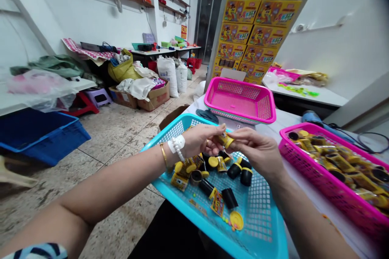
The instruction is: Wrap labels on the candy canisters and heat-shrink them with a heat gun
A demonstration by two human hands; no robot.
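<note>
My left hand (202,139), with a beaded bracelet and a bangle at the wrist, is closed on a small yellow printed canister (225,140). From the other side my right hand (258,149) pinches the same canister; the fingers partly hide it. Both hands are above a blue plastic basket (267,226). In this basket lie several black canisters (229,198) with yellow parts, a loose yellow lid (236,220), a printed sachet (217,203) and small coloured balls (226,220).
At the right, a pink basket (284,139) is full of yellow and black canisters. Another pink basket (240,89) stands on the table behind. Yellow cartons (240,32) are stacked beyond it. A blue crate (39,133) is on the left; sacks (167,75) stand farther back.
</note>
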